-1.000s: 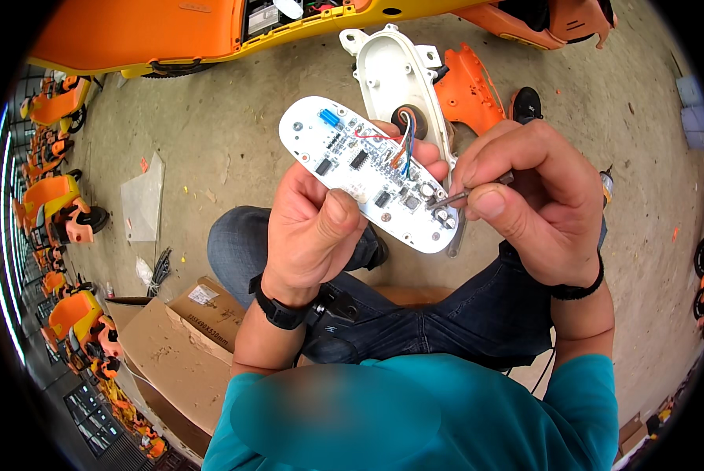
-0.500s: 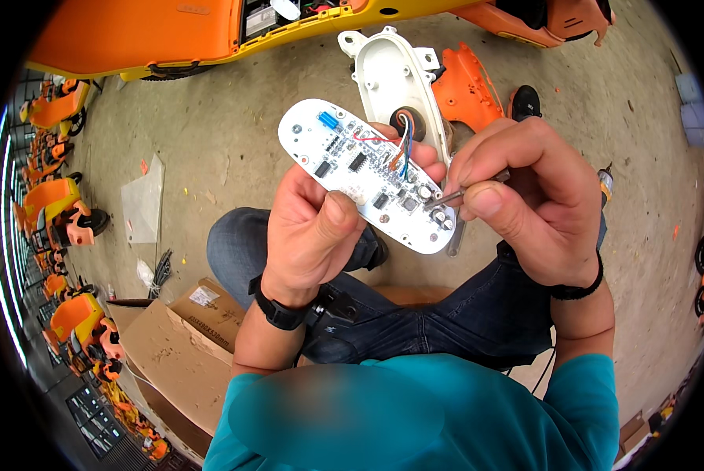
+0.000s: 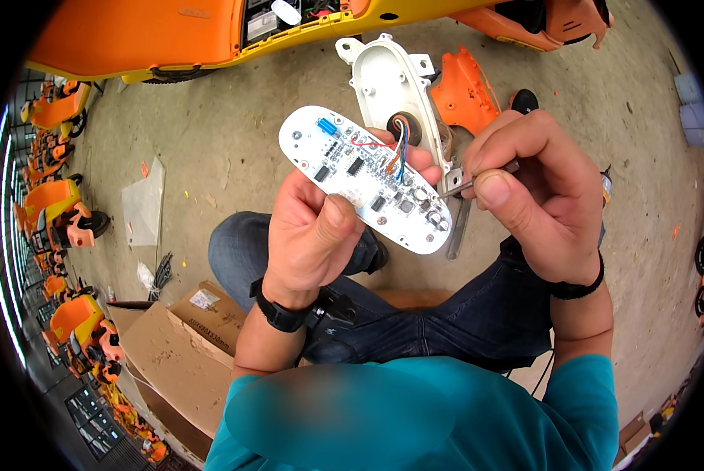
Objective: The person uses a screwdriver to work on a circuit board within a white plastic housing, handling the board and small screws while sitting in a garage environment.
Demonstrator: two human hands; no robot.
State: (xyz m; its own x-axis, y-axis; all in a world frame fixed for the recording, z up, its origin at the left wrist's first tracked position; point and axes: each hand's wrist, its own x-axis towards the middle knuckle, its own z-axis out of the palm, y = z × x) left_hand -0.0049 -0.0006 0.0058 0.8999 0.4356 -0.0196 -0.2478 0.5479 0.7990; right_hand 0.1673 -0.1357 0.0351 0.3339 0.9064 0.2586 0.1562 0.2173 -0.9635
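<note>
A white oval circuit board [image 3: 350,182] lies tilted in my left hand [image 3: 309,235], component side up. The thumb presses on its face and the fingers wrap behind its far edge. Chips, a blue component and round capacitors dot the board, and a bundle of coloured wires [image 3: 404,145] rises from its middle. My right hand [image 3: 540,192] pinches a thin metal tool [image 3: 460,188] between thumb and fingers. The tool's tip is by the capacitors at the board's right edge; whether it touches cannot be made out.
Beyond the board, a white plastic housing [image 3: 385,74] and an orange plastic panel [image 3: 463,93] lie on the concrete floor. A long grey metal piece [image 3: 459,235] shows below the tool. An orange-and-yellow vehicle body [image 3: 140,39] spans the far side. A cardboard box [image 3: 175,353] stands at left.
My right hand has shifted slightly right, drawing the tool's tip from among the components toward the board's edge. My left hand keeps its hold, with the board barely moved.
</note>
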